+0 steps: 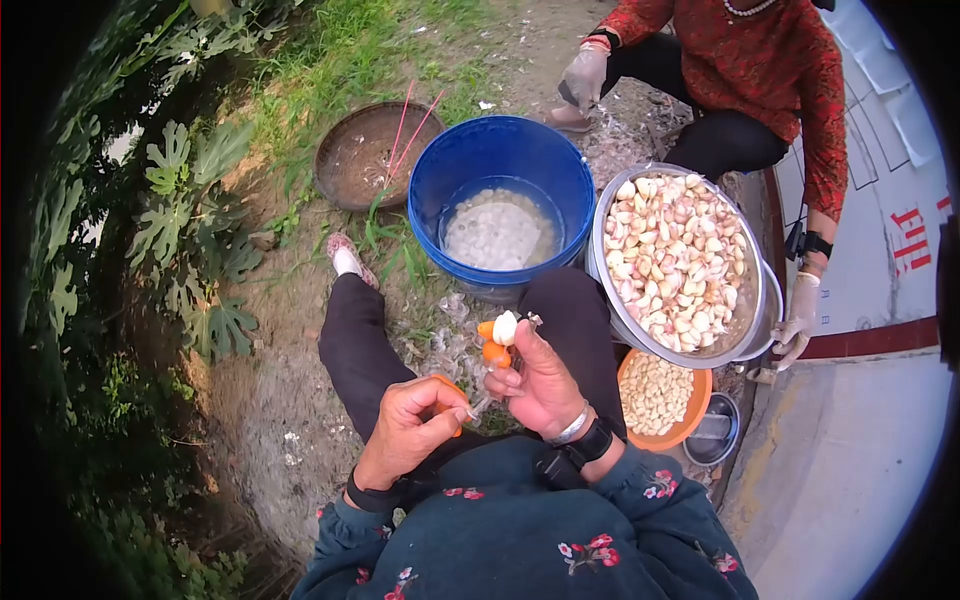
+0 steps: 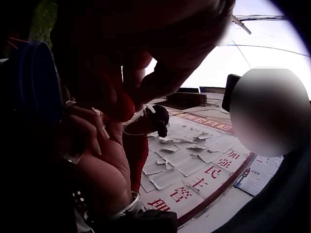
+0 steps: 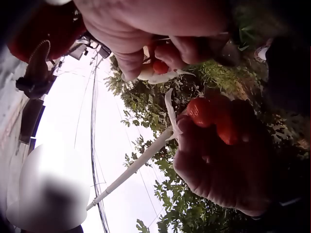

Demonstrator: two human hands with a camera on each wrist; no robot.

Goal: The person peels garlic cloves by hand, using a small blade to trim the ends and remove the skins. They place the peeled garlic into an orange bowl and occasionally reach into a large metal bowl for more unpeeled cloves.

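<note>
My right hand pinches a white garlic clove between thumb and fingers, over my lap. Orange finger covers sit on its fingertips. Close beside it on the left, my left hand has thumb and index finger together on a pale strip of garlic skin. In the right wrist view this strip of garlic skin sticks up from the left hand's fingers, which also wear orange covers. The left wrist view is dark, with both hands close together.
A blue bucket holds cloves in water. To the right, a metal basin is heaped with unpeeled cloves, above an orange bowl of peeled ones and a small metal bowl. A round basket lies behind. A gloved person crouches opposite.
</note>
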